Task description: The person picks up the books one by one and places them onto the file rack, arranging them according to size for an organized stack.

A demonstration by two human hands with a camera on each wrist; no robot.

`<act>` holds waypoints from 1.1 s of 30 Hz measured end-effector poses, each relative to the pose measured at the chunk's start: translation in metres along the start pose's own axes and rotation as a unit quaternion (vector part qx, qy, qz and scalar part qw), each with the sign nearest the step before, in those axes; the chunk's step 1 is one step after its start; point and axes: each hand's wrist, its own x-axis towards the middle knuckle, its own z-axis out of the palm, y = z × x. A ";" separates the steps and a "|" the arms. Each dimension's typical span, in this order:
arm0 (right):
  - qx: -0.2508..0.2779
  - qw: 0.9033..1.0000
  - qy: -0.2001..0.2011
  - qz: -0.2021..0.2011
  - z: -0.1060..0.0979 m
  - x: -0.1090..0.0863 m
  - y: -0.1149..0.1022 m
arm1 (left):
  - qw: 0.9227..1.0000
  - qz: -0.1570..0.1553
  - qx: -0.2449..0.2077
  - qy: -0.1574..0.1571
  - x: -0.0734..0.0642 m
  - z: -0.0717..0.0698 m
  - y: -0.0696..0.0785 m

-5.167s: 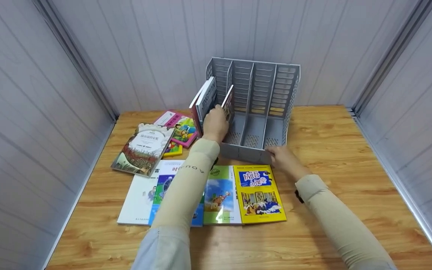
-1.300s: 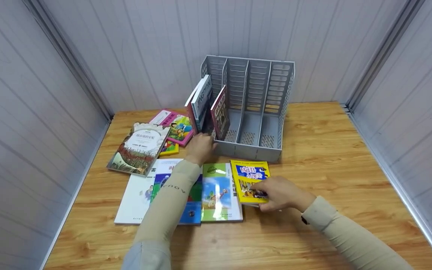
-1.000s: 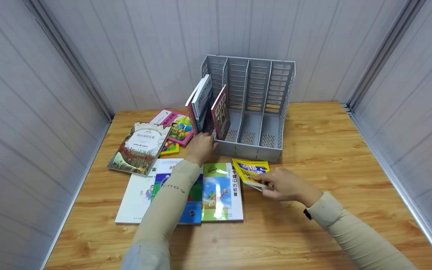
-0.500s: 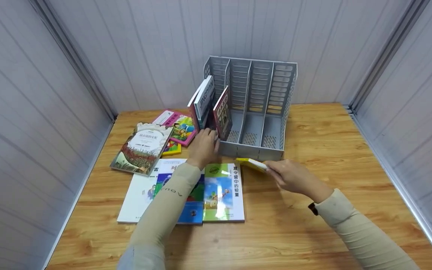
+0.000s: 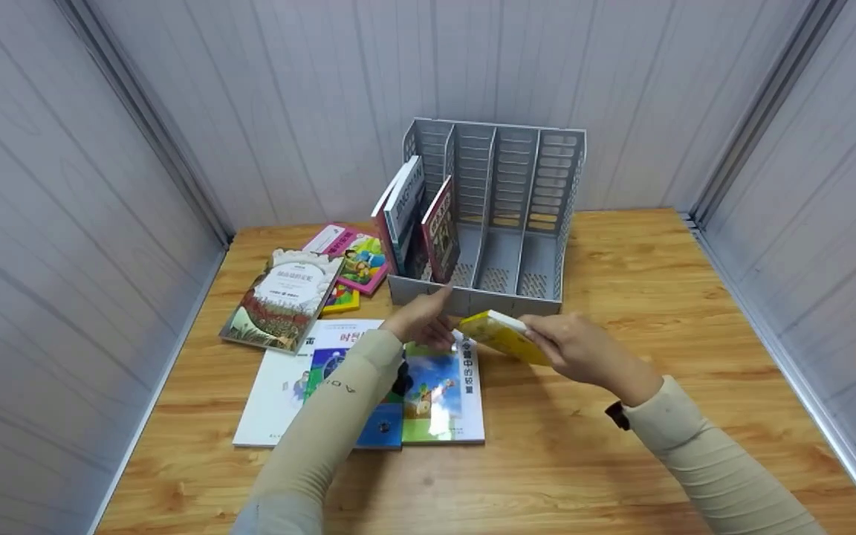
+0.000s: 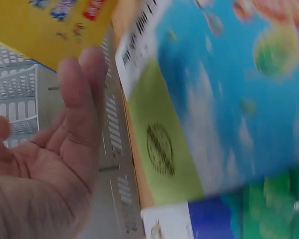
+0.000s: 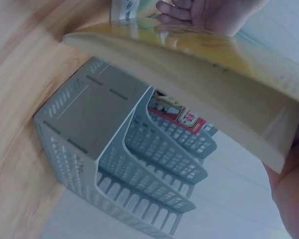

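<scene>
My right hand (image 5: 584, 351) pinches a yellow book (image 5: 506, 342) by one edge and holds it tilted in front of the grey file rack (image 5: 506, 303). In the right wrist view the book's pages (image 7: 189, 82) gape slightly. Palm showing, my left hand (image 5: 420, 321) has its fingers extended over the green and blue book (image 5: 435, 394); in the left wrist view its fingertips (image 6: 74, 74) are right at the yellow book's lower edge. Inside the rack, at its left, stand a white-spined book (image 5: 404, 197) and a red-edged book (image 5: 441, 230).
A white book (image 5: 268, 405) and a blue one (image 5: 380, 427) lie overlapping on the wooden table (image 5: 621, 461). Farther left, a landscape-covered book (image 5: 287, 297) leans over a small yellow one (image 5: 342, 297), beside a pink book (image 5: 357, 256). Panel walls (image 5: 502, 67) enclose the table.
My right hand has lifted the yellow book off the table and turned it up towards the rack. My left hand has left the standing books and rack front, coming nearer to the yellow book.
</scene>
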 end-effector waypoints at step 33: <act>-0.142 0.981 0.028 -0.126 0.030 0.012 -0.035 | 0.966 0.066 -0.250 0.020 -0.021 0.006 0.041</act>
